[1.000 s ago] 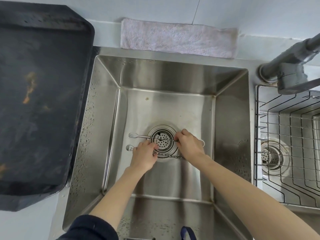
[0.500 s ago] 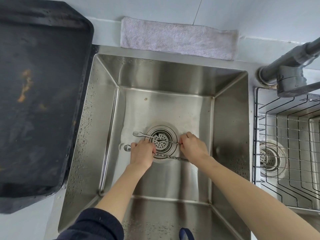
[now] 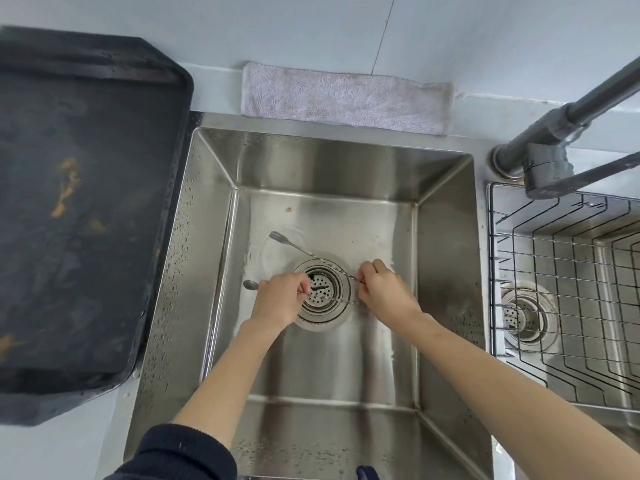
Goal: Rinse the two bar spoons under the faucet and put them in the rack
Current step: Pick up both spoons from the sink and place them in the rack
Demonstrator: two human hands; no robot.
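Two thin twisted bar spoons lie low in the steel sink (image 3: 446, 244), over the round drain strainer (image 3: 323, 289). One bar spoon (image 3: 298, 247) has a small fork end pointing to the upper left; my right hand (image 3: 382, 289) pinches its other end. The second bar spoon (image 3: 250, 285) shows its bowl at the left of my left hand (image 3: 282, 299), which is closed around its stem; the stem runs right across the strainer. The wire rack (image 3: 568, 292) sits in the right basin. The grey faucet (image 3: 554, 140) stands at the upper right.
A dark, stained tray (image 3: 83, 216) covers the counter to the left of the sink. A pale cloth (image 3: 346, 97) lies folded behind the sink. A second drain (image 3: 524, 315) shows under the rack. Water drops dot the sink walls.
The fork-ended spoon has swung so its fork end now points up and left. My left hand has closed on the other spoon's stem. Both hands stay over the drain.
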